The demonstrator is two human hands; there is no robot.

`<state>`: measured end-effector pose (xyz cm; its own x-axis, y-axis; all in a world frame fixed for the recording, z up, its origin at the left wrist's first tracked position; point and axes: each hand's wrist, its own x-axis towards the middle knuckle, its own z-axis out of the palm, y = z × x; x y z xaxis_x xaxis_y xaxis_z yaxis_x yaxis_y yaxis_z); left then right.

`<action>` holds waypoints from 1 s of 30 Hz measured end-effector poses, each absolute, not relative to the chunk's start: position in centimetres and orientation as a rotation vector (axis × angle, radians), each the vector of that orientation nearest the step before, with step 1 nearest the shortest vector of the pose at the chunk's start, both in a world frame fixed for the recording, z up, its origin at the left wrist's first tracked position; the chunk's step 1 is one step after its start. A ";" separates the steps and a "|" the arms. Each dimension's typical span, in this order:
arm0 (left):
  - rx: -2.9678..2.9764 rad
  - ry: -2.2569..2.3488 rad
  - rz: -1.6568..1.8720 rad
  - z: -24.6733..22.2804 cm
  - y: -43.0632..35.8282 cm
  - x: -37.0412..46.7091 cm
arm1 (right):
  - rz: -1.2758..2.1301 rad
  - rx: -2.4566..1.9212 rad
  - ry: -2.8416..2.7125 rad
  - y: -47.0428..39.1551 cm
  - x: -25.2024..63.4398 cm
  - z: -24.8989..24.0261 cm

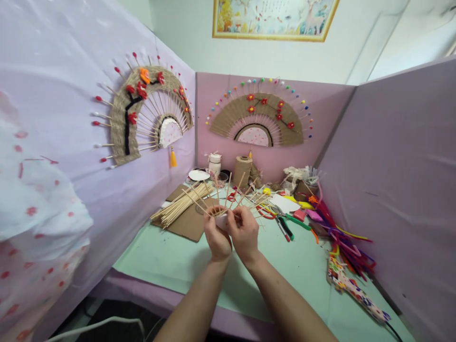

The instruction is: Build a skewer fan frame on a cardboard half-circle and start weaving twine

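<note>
Above the table's front middle, both my hands hold a small fan frame (222, 219), a pale half-round base with thin wooden sticks fanning up and outward. My left hand (215, 237) is closed around the base's left side. My right hand (245, 232) pinches at the right side, fingertips pressed together near the foot of the sticks; anything small between them is hidden. Behind my left hand lies a bundle of loose wooden sticks (185, 205) on a piece of brown cardboard (188, 229).
Pliers (285, 223) and red-handled scissors (265, 212) lie right of my hands. Pipe cleaners (351, 251) and a patterned glue gun (356, 289) lie farther right. A twine spool (243, 171) and white jar (214, 165) stand behind. Two finished fans (228, 114) hang on the partitions.
</note>
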<state>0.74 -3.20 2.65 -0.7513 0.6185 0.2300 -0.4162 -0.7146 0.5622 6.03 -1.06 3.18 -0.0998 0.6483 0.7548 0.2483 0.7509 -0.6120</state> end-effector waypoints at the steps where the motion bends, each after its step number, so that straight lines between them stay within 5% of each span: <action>1: 0.566 0.655 2.405 2.3 -3.2 0.7 | 0.398 -0.724 -1.680 -1.0 5.9 2.9; 13: 0.578 0.848 2.421 0.6 -3.5 -1.6 | 0.557 -0.727 -1.728 -0.3 7.4 4.0; 30: 0.388 0.724 2.406 1.7 -3.8 -2.8 | -0.230 -0.660 -2.194 -0.1 9.8 2.9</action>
